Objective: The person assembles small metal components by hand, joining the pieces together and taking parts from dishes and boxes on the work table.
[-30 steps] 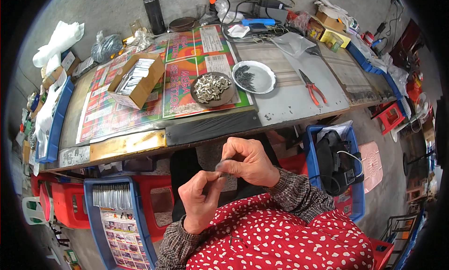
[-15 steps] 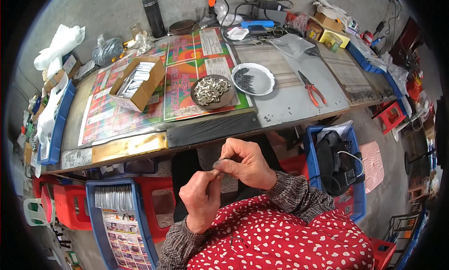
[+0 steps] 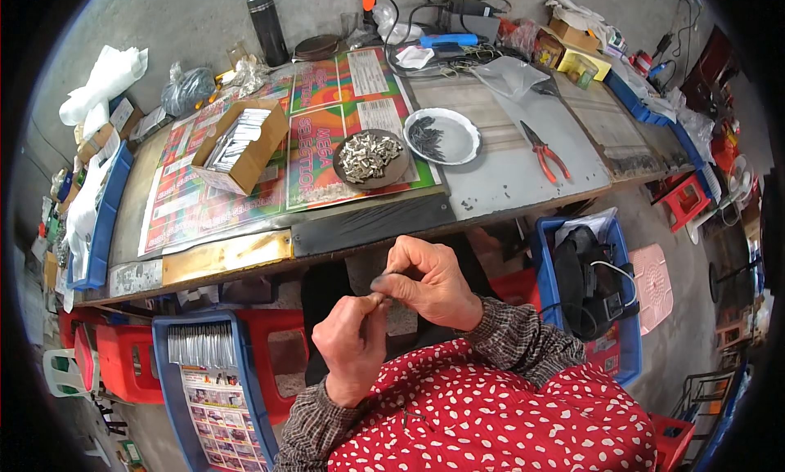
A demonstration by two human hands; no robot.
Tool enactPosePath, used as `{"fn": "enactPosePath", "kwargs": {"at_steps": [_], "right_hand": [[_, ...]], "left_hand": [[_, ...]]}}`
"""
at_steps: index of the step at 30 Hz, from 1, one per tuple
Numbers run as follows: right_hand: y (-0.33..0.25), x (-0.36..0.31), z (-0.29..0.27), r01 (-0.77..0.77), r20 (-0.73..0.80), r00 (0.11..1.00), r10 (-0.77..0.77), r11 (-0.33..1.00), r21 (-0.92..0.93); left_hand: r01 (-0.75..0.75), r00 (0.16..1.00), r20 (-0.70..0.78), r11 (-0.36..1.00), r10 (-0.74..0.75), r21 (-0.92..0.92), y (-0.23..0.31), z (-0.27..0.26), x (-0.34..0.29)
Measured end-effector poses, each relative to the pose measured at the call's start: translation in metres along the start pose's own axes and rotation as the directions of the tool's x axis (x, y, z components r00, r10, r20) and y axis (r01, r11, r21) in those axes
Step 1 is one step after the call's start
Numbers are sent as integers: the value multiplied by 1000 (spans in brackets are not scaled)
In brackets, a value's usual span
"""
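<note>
Right hand [image 3: 432, 286] sits nearer the dark dish [image 3: 399, 172], pinched up against the left hand [image 3: 350, 345], also pinching. Can't tell what's between, or its long axis.

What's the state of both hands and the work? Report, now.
Left hand and right hand pinched close together. Any piece between them too small to make out. Ahead, untouched: red-handled pliers, white dish, dark dish.

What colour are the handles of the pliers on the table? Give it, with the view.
The pliers' handles are red-orange, best seen in the head view.
</note>
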State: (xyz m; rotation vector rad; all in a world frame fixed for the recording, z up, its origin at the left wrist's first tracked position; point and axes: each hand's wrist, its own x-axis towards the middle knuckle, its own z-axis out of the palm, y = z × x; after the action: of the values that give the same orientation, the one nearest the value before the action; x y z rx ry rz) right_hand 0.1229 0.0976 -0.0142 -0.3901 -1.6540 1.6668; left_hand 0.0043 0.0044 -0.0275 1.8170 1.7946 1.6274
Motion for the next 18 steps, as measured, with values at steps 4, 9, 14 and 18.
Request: {"fn": "enactPosePath", "kwargs": {"at_steps": [4,9,14,18], "right_hand": [[3,3,5,-22,-115,993,20,1000,-19],[-7,2,-8,-147,56,988,141,983,111],[2,0,-4,-2,10,1000,3,998,-62],[6,0,3,112,-120,984,-130,983,-147]], "left_hand": [[-74,993,-85,994,81,80,1,6,4],[277,956,167,932,-242,-233,2,-8,1],[325,941,208,882,-266,-341,-2,-3,-1],[-77,995,-66,995,81,55,0,8,3]]}}
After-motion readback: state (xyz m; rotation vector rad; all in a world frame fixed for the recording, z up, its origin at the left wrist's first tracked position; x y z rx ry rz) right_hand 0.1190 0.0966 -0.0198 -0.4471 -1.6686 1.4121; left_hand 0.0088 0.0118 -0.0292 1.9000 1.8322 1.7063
